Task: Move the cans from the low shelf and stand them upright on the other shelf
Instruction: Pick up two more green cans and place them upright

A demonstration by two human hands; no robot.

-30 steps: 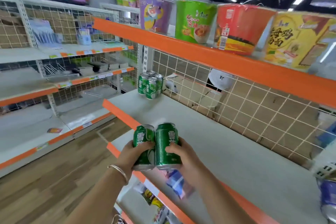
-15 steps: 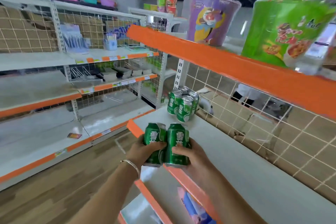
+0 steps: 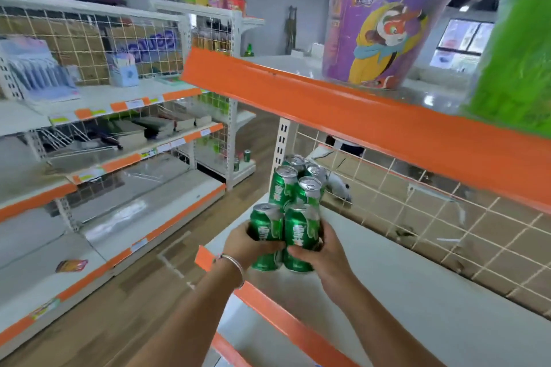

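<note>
My left hand [image 3: 243, 243] grips a green can [image 3: 265, 226] and my right hand [image 3: 323, 250] grips a second green can [image 3: 302, 231]. Both cans are upright and pressed side by side over the left end of the white middle shelf [image 3: 402, 283]. Just behind them several green cans [image 3: 293, 185] stand upright in a tight cluster at the shelf's far left end. Whether the held cans touch the shelf I cannot tell.
An orange-edged upper shelf [image 3: 372, 122] overhangs the cans, carrying a purple noodle tub [image 3: 378, 33] and a green tub [image 3: 518, 62]. A wire mesh back panel [image 3: 432, 211] closes the shelf's rear. Across the wooden aisle floor [image 3: 119, 307] stand other shelves, with two green cans [image 3: 242, 158] far off.
Both hands carried the two cans forward along the shelf, up to the standing cluster. The view moved closer to the shelf's left end.
</note>
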